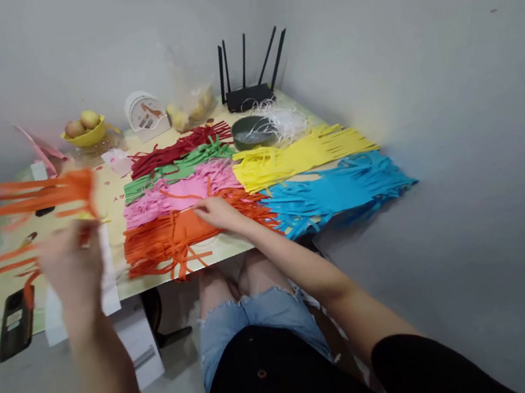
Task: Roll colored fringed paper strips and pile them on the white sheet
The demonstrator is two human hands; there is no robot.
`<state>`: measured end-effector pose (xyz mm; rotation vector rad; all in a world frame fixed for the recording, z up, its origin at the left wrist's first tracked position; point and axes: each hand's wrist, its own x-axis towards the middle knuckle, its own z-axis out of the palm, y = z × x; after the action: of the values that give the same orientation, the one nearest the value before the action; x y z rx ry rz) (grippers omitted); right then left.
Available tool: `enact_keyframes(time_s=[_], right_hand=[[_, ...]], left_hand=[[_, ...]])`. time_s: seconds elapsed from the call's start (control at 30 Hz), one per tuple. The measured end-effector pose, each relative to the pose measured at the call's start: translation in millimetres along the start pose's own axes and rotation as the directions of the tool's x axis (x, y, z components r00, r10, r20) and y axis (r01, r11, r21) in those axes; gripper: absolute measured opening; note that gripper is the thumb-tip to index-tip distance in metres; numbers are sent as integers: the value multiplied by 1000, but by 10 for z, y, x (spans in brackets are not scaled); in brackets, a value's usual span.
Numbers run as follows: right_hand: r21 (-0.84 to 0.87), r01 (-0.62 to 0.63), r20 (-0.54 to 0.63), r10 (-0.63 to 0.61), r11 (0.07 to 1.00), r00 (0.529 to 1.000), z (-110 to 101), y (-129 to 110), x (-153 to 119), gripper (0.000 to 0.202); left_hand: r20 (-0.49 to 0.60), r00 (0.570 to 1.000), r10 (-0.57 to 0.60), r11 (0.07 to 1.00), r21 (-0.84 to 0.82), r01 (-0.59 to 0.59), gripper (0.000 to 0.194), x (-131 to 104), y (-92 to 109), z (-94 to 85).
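Holding the orange fringed piece [75,189], your left hand [73,257] is closed, motion-blurred, at ten o'clock from your right hand [219,214]. Right fingers nearly together over the orange fringed stack [168,237]; cannot tell if they pinch any. From there: pink fringed stack [184,186] at eleven, black router [250,97] at one, blue fringed stack [342,189] at three.

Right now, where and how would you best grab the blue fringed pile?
I'd pinch the blue fringed pile across its uncut middle band, coming from the near side of the table with the right hand. That band looks flat and whole; the loose strips splaying at both ends would probably slip or tangle.
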<state>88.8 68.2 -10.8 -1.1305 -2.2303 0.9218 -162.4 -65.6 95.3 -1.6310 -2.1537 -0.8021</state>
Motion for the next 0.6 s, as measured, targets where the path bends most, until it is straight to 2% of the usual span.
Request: enact_keyframes(time_s=[0.03, 0.07, 0.1, 0.17, 0.2, 0.23, 0.3, 0.33, 0.4, 0.47, 0.53, 0.6], right_hand=[[19, 50, -77, -48, 999, 996, -112, -102, -133, 32], [56, 171, -236, -153, 984, 960, -222, -201, -266, 35], [58, 334, -330, -297, 941, 896, -322, -288, -388, 35], [3, 587, -274, -564, 809, 779, -475, -403, -571, 40], [-10, 648, -185, -638, 762, 747, -523, -425, -626, 41], [-7, 665, -88, -663, 747, 744, -556, -425, -660, 38], [45, 604, 31, -606, 796, 795, -591, -383, -689, 22], [89, 552, 48, -557, 829, 829, -603, -355, -699, 16], [202, 438, 24, -451, 876, 892, -625, -318, -734, 12], [321, 316, -10, -331, 893, 944, -642, -315, -793, 11], [468, 194, -6, -216, 862, 976, -642, -332, -857, 12], [631, 99, 26, -149, 769, 988, -622, -346, -906, 19]], left_hand=[[137, 983, 124, 989, 63, -134, 19, -121, 198, -5], [226, 946, 233, 964, 74, -255, 18, -231, 391, 8], [293, 903, 315, 937, 55, -345, 17, -321, 566, 33], [370, 824, 429, 892, -32, -451, 17, -437, 832, 85], [390, 797, 462, 879, -86, -468, 17, -465, 916, 105], [400, 779, 484, 872, -145, -467, 17, -480, 971, 119], [390, 774, 499, 865, -287, -412, 17, -492, 1009, 133], [377, 788, 487, 859, -367, -356, 17, -498, 1006, 139], [345, 844, 411, 832, -520, -193, 15, -524, 983, 156], [333, 901, 280, 769, -639, -3, 13, -566, 964, 183], [344, 927, 152, 674, -722, 157, 14, -612, 955, 218], [377, 923, 80, 561, -782, 271, 18, -654, 948, 255]])
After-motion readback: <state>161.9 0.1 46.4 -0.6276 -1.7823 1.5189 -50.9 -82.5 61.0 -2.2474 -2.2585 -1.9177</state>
